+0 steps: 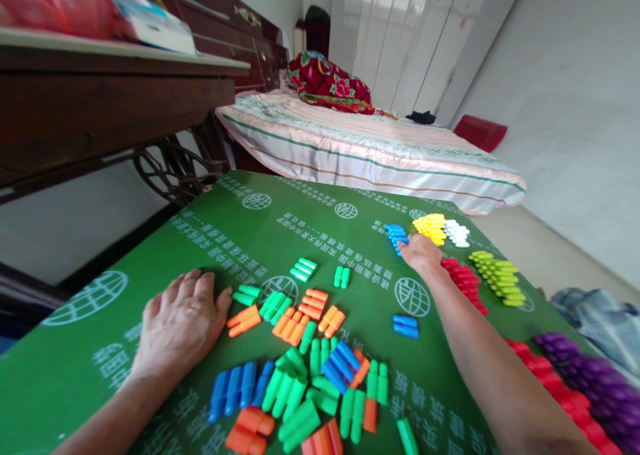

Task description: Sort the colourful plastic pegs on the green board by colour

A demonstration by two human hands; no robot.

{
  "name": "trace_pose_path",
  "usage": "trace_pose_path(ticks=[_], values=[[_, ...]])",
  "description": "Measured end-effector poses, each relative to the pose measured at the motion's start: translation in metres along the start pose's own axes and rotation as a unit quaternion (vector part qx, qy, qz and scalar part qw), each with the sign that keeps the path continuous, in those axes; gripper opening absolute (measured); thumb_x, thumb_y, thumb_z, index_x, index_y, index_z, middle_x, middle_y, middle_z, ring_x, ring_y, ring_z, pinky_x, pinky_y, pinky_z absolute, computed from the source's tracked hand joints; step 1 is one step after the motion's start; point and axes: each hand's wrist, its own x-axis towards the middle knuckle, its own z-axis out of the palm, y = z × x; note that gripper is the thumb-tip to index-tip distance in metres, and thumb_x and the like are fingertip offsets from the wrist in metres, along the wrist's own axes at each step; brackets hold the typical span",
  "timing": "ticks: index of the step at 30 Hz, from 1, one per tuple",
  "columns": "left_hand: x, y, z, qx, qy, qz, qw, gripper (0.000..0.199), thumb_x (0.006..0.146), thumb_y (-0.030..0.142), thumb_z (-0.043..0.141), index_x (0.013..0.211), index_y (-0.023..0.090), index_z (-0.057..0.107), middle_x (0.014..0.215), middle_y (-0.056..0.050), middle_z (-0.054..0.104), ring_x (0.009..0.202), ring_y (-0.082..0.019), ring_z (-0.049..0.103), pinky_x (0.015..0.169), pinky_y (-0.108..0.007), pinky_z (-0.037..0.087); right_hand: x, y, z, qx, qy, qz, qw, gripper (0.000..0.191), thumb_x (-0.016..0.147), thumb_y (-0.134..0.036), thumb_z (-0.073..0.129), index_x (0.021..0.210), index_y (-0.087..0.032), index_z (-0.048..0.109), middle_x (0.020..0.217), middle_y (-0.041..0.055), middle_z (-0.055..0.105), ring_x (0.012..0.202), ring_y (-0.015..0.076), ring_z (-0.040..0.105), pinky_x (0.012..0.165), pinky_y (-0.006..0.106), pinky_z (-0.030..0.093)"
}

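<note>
My left hand [177, 322] lies flat on the green board [145, 268], fingers stretched out and holding nothing. Beside its thumb are green bullet-shaped plastic blocks [247, 295] and orange blocks [244, 320]. At the far right, my right hand [423, 254] has its fingers pressed together at the near end of a small row of blue bullet-shaped blocks [394, 234]. Its fingertips are partly hidden behind the hand. Two joined blue blocks [405, 326] lie nearer to me. A mixed pile of green blocks [285, 392], orange ones and blue ones [240, 385] spreads across the near middle.
Sorted groups line the right side: yellow blocks [431, 227], white blocks [457, 233], lime blocks [497, 278], red blocks [463, 282] and purple blocks [585, 382]. A bed [360, 148] stands past the board's far edge. To the left is a dark wooden table [115, 102].
</note>
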Motion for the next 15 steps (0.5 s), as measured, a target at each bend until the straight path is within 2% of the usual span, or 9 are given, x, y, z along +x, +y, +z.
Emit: trace_pose_path(ticks=[9, 13, 15], values=[[-0.001, 0.0, -0.002, 0.002, -0.012, -0.006, 1.0, 0.076, 0.087, 0.051, 0.002, 0.13, 0.006, 0.045, 0.14, -0.018, 0.046, 0.133, -0.033, 0.037, 0.109, -0.05, 0.034, -0.001, 0.001, -0.005, 0.003, -0.001, 0.011, 1.0, 0.041, 0.09, -0.045, 0.044, 0.106, -0.019, 0.071, 0.113, 0.0145, 0.069, 0.107, 0.0267, 0.065, 0.083, 0.035, 0.051], [0.0, 0.0, 0.0, 0.005, -0.009, -0.001, 1.0, 0.075, 0.088, 0.051, 0.003, 0.13, 0.006, 0.045, 0.14, -0.018, 0.045, 0.133, -0.033, 0.036, 0.109, -0.05, 0.034, -0.006, 0.012, -0.009, 0.014, 0.02, 0.001, 1.0, 0.038, 0.089, -0.046, 0.045, 0.105, -0.022, 0.072, 0.108, 0.0113, 0.071, 0.101, 0.0257, 0.066, 0.077, 0.032, 0.05], [0.0, 0.0, 0.0, 0.005, -0.006, -0.001, 1.0, 0.075, 0.088, 0.052, 0.003, 0.13, 0.006, 0.045, 0.14, -0.018, 0.045, 0.133, -0.033, 0.036, 0.108, -0.05, 0.034, -0.014, 0.02, -0.011, 0.035, 0.023, -0.022, 0.999, 0.035, 0.088, -0.044, 0.048, 0.1, -0.024, 0.073, 0.099, 0.0083, 0.073, 0.094, 0.0238, 0.067, 0.071, 0.029, 0.048]])
